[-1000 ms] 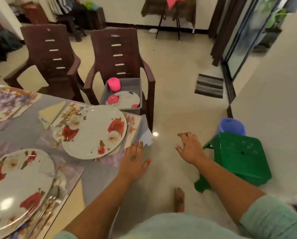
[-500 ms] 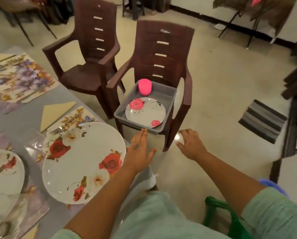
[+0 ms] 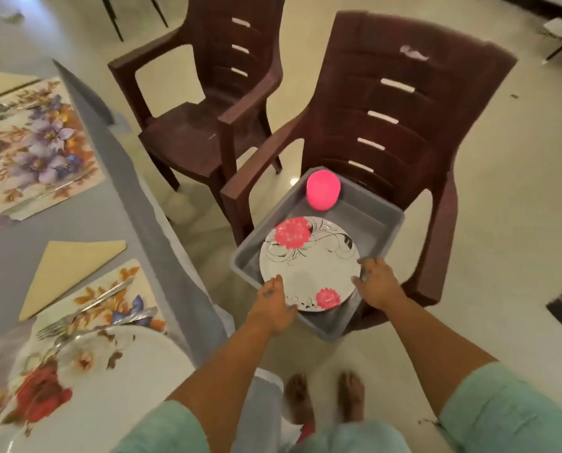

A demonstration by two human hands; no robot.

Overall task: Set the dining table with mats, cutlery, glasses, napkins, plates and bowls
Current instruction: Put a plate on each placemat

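Both hands are down at the grey plastic tub (image 3: 376,223) sitting on the seat of the nearer dark brown plastic armchair (image 3: 400,103). Inside it lies a round white plate with pink flowers and black swirls (image 3: 309,256), and behind that, at the tub's far end, an upside-down pink plastic cup (image 3: 323,193).

The left hand (image 3: 273,307) is on the plate's left rim with its fingers curled over the edge — looks like it's gripping it. The right hand (image 3: 376,284) is at the right rim, fingers bent around that edge too, so the plate is held from both sides, though I can't tell whether it's lifted off the tub floor.

Off to the left, the grey tabletop (image 3: 87,220) carries a floral placemat with purple blooms (image 3: 34,148), a folded cream napkin (image 3: 67,273), and a nearer placemat with a silver fork (image 3: 80,310) lying on it. A big white dinner plate with a red rose print (image 3: 87,387) sits on that nearer mat — pretty blurry. A second brown armchair (image 3: 204,103) stands further back.
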